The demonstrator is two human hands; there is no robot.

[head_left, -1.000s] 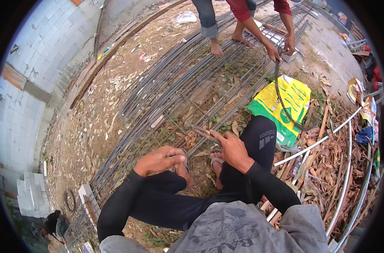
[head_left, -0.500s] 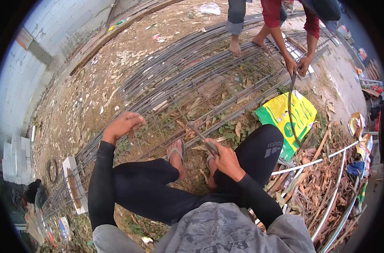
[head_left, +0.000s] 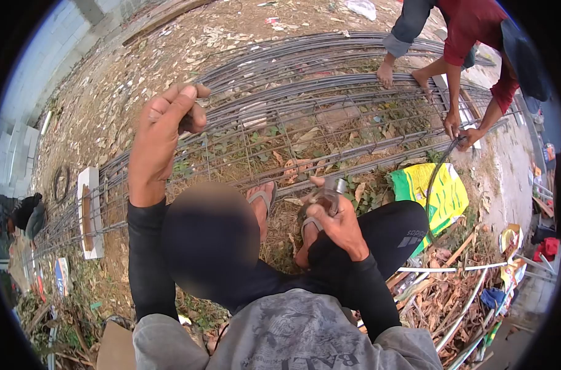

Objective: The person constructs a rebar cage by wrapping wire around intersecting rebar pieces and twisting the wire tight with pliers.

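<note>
My left hand (head_left: 157, 139) is raised at the left, above the steel rods (head_left: 256, 105), with its thumb and fingers pinched together; what they hold, if anything, is too small to make out. Low in the middle, my right hand (head_left: 343, 231) is closed around a metal tool (head_left: 337, 187), whose rounded end points upward. Long rods and a tied steel mesh run behind both hands. My sandalled feet are beside the near edge of the mesh.
A co-worker's hands (head_left: 459, 132) hold a dark bent strand at the right. Near it lies a yellow-green sack (head_left: 447, 194). Dry leaves and white pipes (head_left: 465, 305) are at lower right; a white block (head_left: 89, 213) supports rods at left. Another person (head_left: 28, 213) is far left.
My left hand has risen away from my right hand. The tool in my right hand has turned from pointing up-left to upright. The view has shifted, and the co-worker appears farther right.
</note>
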